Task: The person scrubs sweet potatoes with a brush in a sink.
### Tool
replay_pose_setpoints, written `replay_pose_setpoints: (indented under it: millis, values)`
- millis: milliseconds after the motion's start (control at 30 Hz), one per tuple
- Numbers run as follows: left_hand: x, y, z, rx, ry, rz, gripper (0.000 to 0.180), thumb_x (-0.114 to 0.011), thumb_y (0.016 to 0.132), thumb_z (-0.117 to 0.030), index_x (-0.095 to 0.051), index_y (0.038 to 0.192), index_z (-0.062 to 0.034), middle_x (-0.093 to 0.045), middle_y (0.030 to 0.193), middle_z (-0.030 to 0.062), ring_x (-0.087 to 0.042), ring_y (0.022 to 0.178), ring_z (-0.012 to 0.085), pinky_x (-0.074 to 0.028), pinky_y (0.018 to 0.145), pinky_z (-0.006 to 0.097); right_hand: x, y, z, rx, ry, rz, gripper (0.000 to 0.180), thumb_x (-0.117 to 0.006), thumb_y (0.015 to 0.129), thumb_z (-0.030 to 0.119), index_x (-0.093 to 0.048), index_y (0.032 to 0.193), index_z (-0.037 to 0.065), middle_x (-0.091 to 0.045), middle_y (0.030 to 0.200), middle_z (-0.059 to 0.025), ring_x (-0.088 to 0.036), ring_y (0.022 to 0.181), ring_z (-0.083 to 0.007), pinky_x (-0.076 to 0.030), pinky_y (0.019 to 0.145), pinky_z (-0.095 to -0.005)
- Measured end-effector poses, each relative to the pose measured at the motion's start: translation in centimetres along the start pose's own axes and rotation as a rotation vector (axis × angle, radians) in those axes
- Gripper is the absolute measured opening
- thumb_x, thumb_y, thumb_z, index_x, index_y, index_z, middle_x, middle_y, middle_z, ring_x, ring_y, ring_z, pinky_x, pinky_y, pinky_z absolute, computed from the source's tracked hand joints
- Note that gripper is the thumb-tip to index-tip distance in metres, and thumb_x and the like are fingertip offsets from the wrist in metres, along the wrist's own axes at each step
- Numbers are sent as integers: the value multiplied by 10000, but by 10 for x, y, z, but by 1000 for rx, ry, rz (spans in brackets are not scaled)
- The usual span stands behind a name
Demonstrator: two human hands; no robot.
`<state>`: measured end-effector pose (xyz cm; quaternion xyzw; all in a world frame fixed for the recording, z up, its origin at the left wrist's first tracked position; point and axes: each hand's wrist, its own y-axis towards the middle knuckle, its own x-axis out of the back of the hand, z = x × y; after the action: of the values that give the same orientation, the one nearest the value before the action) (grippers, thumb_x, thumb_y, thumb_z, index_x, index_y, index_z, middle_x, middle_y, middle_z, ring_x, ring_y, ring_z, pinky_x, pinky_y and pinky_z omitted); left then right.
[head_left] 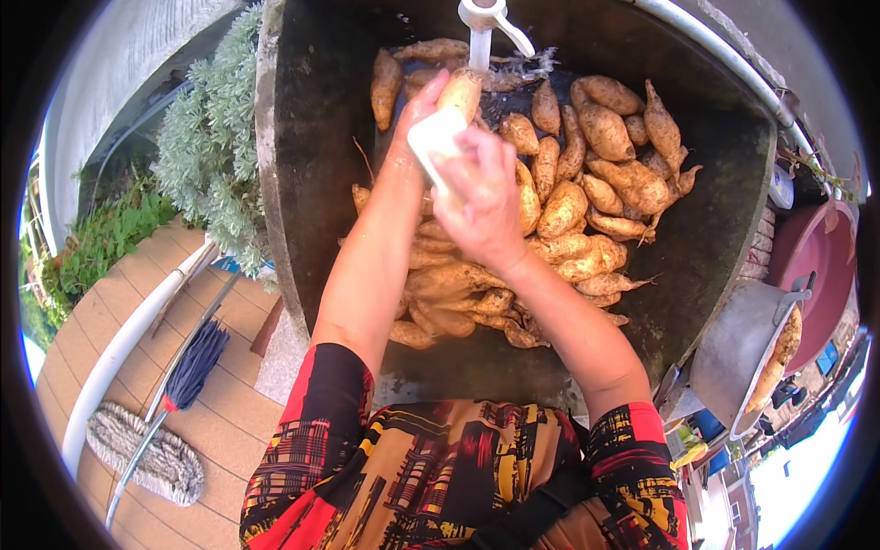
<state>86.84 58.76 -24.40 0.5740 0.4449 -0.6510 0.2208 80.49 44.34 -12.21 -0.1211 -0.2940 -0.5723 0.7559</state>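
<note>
Under the white tap, my left hand is closed round a pale brown sweet potato, with water running onto its upper end. My right hand, slightly blurred, grips a white scrubber and presses it against the near end of that sweet potato. Whether the scrubber has bristles is hidden. A heap of soil-marked sweet potatoes fills the middle of the dark stone sink, below and right of my hands. My forearms cover part of the heap.
The sink's raised left rim borders a silvery-leaved shrub. On the tiled floor at left lie mops, one blue and one grey. At right are a metal pot and a reddish basin. A white pipe crosses the far right.
</note>
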Motion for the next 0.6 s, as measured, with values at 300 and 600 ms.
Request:
replay_pose_setpoints:
  millis: [300,600]
  values:
    - [-53,3,3,-104,421,-4,474,-451,993,-321,-449,1350,-9,-599,1167,253,-638,1002,323,-542,847,397,59,6,-58,-199,-69,-103,332,-689,707,119,-680,1035,67,-583,1091,-111,-508,1020,-295,-421,907,-411]
    - [-43,14,14,-106,6,79,514,-402,1003,-476,-561,1152,-11,-630,1031,149,-611,954,280,-512,867,398,30,18,-25,-91,-220,-247,294,-648,821,138,-624,1094,31,-605,1041,-129,-519,996,-311,-424,886,-413]
